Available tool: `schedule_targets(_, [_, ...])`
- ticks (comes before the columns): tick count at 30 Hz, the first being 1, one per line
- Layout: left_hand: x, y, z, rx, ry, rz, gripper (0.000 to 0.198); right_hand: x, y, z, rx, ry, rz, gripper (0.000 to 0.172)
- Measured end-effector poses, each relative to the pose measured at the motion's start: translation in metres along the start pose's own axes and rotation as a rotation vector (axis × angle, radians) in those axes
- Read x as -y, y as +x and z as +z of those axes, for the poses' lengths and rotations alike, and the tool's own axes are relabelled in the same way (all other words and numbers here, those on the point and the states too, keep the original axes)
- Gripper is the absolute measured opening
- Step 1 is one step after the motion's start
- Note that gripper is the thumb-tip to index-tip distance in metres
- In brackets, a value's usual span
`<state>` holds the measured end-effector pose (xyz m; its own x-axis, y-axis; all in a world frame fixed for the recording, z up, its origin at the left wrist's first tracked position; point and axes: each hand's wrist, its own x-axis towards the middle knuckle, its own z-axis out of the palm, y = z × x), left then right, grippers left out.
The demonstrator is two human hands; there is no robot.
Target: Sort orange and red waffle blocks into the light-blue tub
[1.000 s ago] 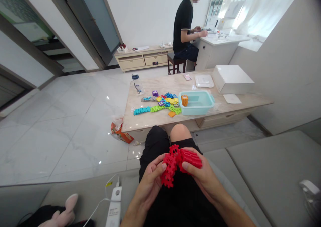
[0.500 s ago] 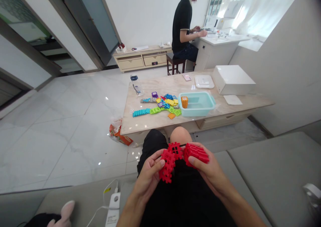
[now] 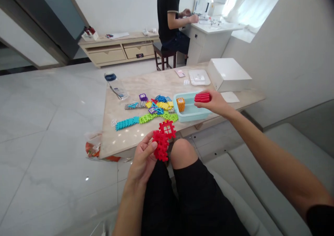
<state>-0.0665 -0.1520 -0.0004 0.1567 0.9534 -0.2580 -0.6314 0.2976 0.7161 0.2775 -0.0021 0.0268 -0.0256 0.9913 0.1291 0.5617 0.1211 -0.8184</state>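
The right hand (image 3: 214,103) is gripping a red block (image 3: 202,97) between thumb and fingers, and it is holding that block out over the near right rim of the bin (image 3: 191,114). Half a second ago this hand was down in the lap, pressed against the other red pieces; now the arm is stretching out across the table's near edge and the block is well apart from them. The left hand (image 3: 142,159) is pinching two joined red tiles (image 3: 163,140), thumb on the front face, fingers behind. It is holding them just above the knee (image 3: 182,152), below the table's near edge, much where it was before, though the red cluster is now split between the two hands.

Inside the bin, against its left wall, an orange block (image 3: 180,104) is standing. The bin is sitting near the middle of the near edge of the table (image 3: 125,135). To its left a spread of coloured tiles (image 3: 153,110) is lying, with a blue and green strip running toward the near left corner. A bottle (image 3: 116,86) is lying by the left edge, and a white box (image 3: 228,74) is sitting at the far right corner. The view has swung down and left since the earlier frame. Beyond the table a person (image 3: 169,13) in a black shirt is sitting at a white desk.
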Motion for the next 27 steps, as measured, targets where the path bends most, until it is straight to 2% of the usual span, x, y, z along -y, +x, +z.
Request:
schedule_targets(2, [-0.002,0.017,0.000,0.009,-0.008,0.003,0.058,-0.022,0.038,0.011,0.127,-0.282,-0.034,0.044])
schedule_targets(5, [0.001,0.032,-0.003,0.011,-0.020,-0.028,0.058,-0.052,0.081,0.036,0.346,-0.603,-0.045,0.043])
schedule_targets(8, [0.010,0.037,-0.009,-0.008,-0.049,-0.081,0.057,-0.073,0.107,0.058,0.511,-0.786,-0.031,0.046])
schedule_targets(10, [0.015,0.037,-0.012,-0.019,-0.060,-0.127,0.057,-0.083,0.116,0.068,0.567,-0.848,-0.016,0.050])
schedule_targets(14, [0.020,0.034,-0.012,-0.015,-0.066,-0.184,0.057,-0.096,0.121,0.078,0.593,-0.891,-0.024,0.061])
schedule_targets(22, [0.019,0.037,-0.006,-0.009,-0.050,-0.213,0.054,-0.108,0.128,0.092,0.599,-0.873,-0.161,0.055])
schedule_targets(27, [0.021,0.037,-0.007,-0.014,-0.016,-0.207,0.057,-0.110,0.134,0.089,0.599,-0.852,-0.199,0.067])
